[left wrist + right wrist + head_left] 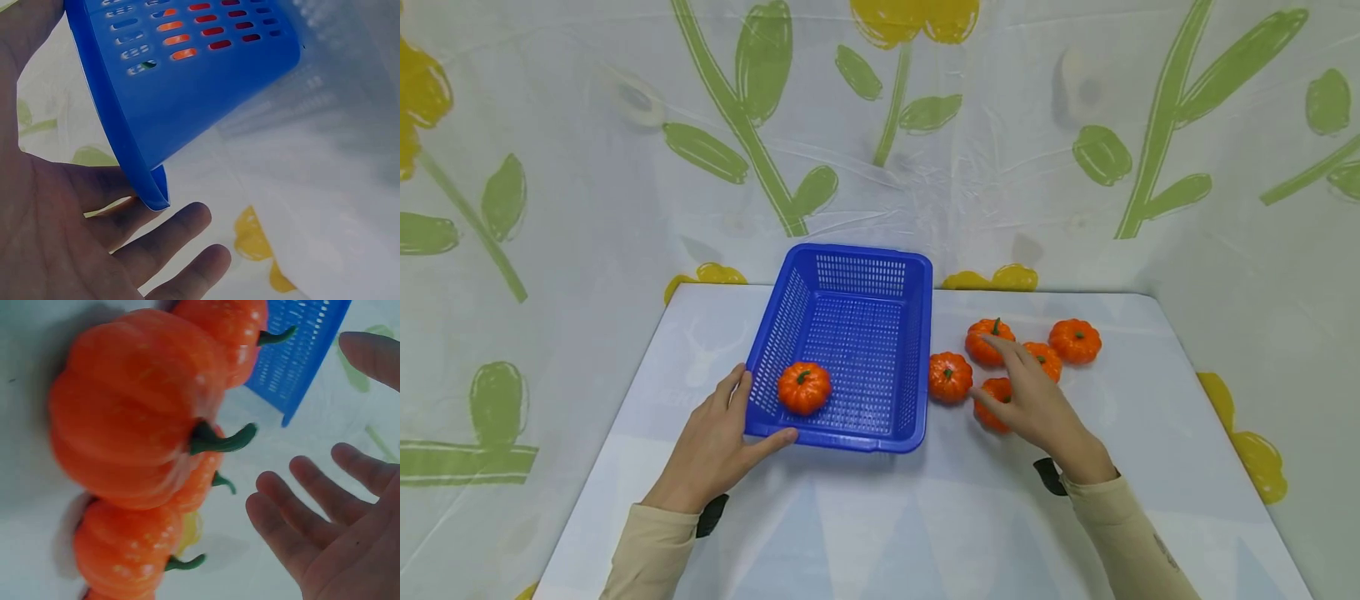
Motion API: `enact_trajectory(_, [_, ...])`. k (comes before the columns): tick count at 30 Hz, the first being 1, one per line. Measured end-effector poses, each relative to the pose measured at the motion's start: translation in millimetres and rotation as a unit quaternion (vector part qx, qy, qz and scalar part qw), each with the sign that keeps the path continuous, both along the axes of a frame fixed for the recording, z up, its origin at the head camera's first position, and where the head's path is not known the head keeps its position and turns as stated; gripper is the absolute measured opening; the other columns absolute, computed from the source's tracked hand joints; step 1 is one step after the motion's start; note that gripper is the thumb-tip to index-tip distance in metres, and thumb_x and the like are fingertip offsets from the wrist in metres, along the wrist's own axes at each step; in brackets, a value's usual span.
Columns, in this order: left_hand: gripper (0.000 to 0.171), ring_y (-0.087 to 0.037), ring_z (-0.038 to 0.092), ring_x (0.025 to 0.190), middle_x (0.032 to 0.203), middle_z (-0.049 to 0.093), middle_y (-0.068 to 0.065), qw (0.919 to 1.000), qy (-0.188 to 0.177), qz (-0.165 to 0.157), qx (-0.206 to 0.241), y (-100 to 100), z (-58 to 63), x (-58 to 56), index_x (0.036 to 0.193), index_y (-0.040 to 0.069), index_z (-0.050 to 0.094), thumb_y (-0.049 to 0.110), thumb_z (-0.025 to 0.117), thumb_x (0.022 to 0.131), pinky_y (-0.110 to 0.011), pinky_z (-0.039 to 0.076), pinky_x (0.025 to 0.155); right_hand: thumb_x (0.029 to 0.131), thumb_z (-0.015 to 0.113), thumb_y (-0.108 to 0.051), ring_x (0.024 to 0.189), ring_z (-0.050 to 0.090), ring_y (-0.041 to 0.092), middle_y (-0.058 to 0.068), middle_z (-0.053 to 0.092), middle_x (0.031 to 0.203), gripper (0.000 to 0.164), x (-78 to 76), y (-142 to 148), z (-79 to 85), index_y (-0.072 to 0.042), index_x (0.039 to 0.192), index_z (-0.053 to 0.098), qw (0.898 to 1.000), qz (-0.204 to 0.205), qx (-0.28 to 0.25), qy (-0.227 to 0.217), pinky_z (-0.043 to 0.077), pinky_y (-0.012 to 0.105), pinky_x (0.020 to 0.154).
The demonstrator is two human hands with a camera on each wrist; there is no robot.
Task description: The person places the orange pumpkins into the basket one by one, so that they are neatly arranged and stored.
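A blue plastic basket [856, 444] stands on the table with one small orange pumpkin [804, 388] in its front left corner. My left hand [711, 446] is at that corner, its fingers along the left side and its thumb at the front rim. Those fingers look fairly straight in the left wrist view, spread beside the blue rim [134, 165]. To the basket's right, my right hand [1037, 404] hovers over several more pumpkins [951, 378], fingers apart and holding nothing. The right wrist view has a green-stemmed pumpkin [134, 412] close by, clear of the fingertips [265, 506].
The pumpkin farthest right [1075, 342] sits near the back of the white table [865, 533]. Behind the table and along its sides hangs a pale cloth [985, 192] printed with flowers and green leaves. The basket's back end lies near the table's rear edge.
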State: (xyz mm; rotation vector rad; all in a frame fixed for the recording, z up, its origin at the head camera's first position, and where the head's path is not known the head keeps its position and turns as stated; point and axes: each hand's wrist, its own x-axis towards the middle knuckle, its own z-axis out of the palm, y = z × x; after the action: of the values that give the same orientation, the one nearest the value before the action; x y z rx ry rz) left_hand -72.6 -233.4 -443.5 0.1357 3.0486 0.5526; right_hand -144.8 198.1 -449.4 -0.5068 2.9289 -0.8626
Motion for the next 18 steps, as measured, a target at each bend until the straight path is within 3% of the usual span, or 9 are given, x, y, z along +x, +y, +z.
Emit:
enact_trajectory(8, [0.121,-0.055,0.039,0.136,0.159,0.025,-0.032,1.0,0.001,-0.001,0.002,-0.1,1.1,-1.1,0.153,-0.012,0.029,0.082,0.057,0.082,-0.067,0.036,0.108,0.086,0.081,-0.041,0.124,0.052,0.038,0.019,0.049,0.143,0.083,12.1,13.4,-11.2,-0.01,0.152,0.04,0.999,-0.028,0.019,0.014,0.048,0.062,0.099])
enact_trajectory(18, [0.121,-0.055,0.039,0.136,0.159,0.026,-0.032,1.0,0.002,-0.001,0.001,0.5,1.9,-1.7,0.153,-0.012,0.03,0.081,0.058,0.081,-0.067,0.036,0.108,0.085,0.082,-0.041,0.132,0.045,0.043,0.021,0.045,0.148,0.083,22.0,18.4,-31.8,-0.008,0.15,0.042,0.999,-0.031,0.029,-0.007,0.042,0.065,0.105])
